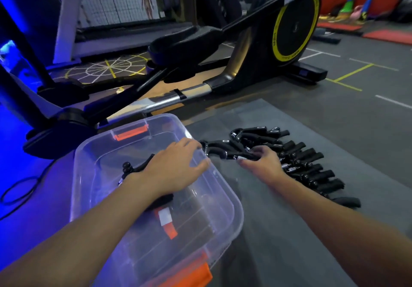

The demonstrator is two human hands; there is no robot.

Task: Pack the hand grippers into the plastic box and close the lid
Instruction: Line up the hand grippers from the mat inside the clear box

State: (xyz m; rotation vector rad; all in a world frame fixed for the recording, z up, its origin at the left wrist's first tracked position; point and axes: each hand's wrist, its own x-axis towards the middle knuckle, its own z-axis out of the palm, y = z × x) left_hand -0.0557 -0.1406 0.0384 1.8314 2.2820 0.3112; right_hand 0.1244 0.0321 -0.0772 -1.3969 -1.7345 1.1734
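Observation:
A clear plastic box with orange latches stands open-topped on the grey mat. My left hand hovers palm down inside it, fingers relaxed, just above a black hand gripper lying in the box. To the right of the box, a row of several black hand grippers lies on the mat. My right hand reaches into the near left end of that row, its fingers and thumb curled round one hand gripper with a steel spring.
A black and yellow elliptical trainer stands on the floor beyond the box, its rail close behind the far rim. A black cable loops on the floor to the left. The grey mat extends to the right and towards me.

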